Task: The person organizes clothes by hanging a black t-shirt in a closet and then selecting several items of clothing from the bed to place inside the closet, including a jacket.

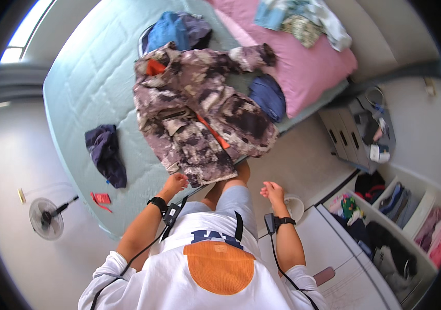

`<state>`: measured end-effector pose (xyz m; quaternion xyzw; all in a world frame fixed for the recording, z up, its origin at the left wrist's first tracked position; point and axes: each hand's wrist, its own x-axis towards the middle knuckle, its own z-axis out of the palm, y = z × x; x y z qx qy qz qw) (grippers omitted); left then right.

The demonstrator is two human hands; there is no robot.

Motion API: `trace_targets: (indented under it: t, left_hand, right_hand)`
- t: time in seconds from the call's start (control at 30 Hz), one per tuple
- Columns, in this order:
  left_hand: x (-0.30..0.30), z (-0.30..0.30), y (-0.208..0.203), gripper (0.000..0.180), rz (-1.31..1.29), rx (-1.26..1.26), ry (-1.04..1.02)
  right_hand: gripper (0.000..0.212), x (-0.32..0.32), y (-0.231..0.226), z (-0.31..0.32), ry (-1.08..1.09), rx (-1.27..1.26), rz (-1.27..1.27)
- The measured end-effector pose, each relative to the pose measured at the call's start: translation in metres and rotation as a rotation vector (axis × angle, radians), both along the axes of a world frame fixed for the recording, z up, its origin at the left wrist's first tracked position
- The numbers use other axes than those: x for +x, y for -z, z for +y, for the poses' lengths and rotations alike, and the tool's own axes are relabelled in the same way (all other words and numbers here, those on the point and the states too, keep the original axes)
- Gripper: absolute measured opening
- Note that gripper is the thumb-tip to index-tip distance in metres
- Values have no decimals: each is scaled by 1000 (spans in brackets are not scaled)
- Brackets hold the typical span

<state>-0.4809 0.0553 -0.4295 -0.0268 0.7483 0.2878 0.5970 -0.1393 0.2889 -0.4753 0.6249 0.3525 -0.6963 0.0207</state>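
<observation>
A camouflage jacket (189, 108) in brown, white and black lies spread on the bed in front of me, with orange lining showing at its collar and front opening. My left hand (177, 183) is just below the jacket's near edge, fingers loosely bent and apart, with nothing seen in them. Whether its fingertips touch the fabric I cannot tell. Off to the right of the jacket, my right hand (272, 190) hangs in the air above the floor, loosely curled around nothing.
On the light green bed (75, 88) lie dark blue clothing (107, 155), a red item (101, 198), a folded blue garment (268, 97) and a pink pillow (318, 77). A fan (46, 218) stands left. At right are a grey nightstand (340, 137) and open drawers of clothes (391, 258).
</observation>
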Motion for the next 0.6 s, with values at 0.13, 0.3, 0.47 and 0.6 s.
trace_targets:
  t: [0.13,0.3,0.47,0.6]
  left_hand:
    - [-11,-23,15,17,-54,-31,-215]
    - [-34,-38,49,19,-17,-13,-289]
    - [-76,-3,78,28,442,73,-220]
    - [-111,-10,120,40,449,-85,-381]
  right_hand:
    - [30,-128,30,-8,-266,-59,100]
    - [22,-261,55,-41,-839,740,275]
    - [34,-365,65,-58,-1239,1094,631]
    - [35,-439,90,-68,-1627,1138,401]
